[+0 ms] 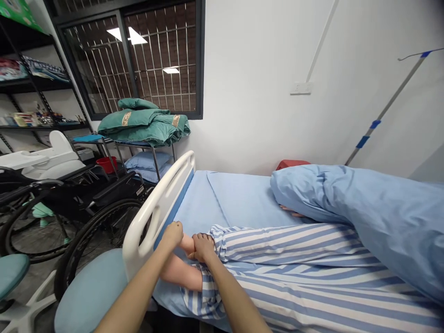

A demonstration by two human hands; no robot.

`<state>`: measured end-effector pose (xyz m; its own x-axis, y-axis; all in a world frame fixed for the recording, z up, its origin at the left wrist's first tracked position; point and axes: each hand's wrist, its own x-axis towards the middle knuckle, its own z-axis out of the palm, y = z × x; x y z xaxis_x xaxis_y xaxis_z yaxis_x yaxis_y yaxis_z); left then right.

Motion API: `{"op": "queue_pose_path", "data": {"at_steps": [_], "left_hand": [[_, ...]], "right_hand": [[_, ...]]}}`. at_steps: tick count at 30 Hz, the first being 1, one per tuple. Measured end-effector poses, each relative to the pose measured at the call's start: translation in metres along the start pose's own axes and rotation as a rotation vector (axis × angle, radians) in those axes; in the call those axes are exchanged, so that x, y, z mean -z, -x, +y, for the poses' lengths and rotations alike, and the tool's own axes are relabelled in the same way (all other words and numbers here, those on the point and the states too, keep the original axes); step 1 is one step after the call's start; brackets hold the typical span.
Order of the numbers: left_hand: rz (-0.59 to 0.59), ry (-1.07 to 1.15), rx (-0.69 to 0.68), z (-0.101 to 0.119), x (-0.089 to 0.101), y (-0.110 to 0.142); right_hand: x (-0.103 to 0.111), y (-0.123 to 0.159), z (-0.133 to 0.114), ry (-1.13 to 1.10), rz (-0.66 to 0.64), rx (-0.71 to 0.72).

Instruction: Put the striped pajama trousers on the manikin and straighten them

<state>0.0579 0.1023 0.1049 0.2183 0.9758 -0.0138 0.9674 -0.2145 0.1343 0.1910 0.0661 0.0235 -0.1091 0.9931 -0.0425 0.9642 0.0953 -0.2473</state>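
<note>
- The far leg (186,244) of the lying figure is at the foot of the bed (239,196), bare below its striped trousers (277,243), just inside the white footboard (140,231).
- I have the left hand (174,232) curled around its foot end; its fingertips are hidden from me.
- I have the right hand (204,246) clasped over the ankle by the trouser cuff, probably to steady the leg while the other hand controls the foot.
- The near leg (182,273) lies alongside, ungripped, its cuff bunched up, which leaves the shin bare.
- The blue quilt (364,208) is heaped toward the upper body, which I judge keeps both legs accessible.
- Beyond the footboard I see a wheelchair (93,199) and a round stool (95,291), apparently parked off the bed's end.
</note>
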Motion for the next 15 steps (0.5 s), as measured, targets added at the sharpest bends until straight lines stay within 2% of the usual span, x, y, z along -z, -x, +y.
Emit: {"op": "queue_pose_path", "data": {"at_steps": [6,8,11,15], "left_hand": [[-0.021,-0.038,-0.078,-0.016,0.009,0.039],[0.067,-0.013,-0.086,-0.024,0.004,0.055],[0.230,0.048,-0.029,-0.030,-0.008,0.078],[0.295,-0.023,0.047,-0.028,-0.013,0.096]], "right_hand": [[0.001,0.001,-0.002,0.008,0.030,-0.011],[0.001,0.005,-0.005,0.012,0.048,-0.029],[0.004,0.014,-0.013,0.027,0.077,-0.066],[0.016,0.030,-0.025,0.053,0.075,-0.096]]}}
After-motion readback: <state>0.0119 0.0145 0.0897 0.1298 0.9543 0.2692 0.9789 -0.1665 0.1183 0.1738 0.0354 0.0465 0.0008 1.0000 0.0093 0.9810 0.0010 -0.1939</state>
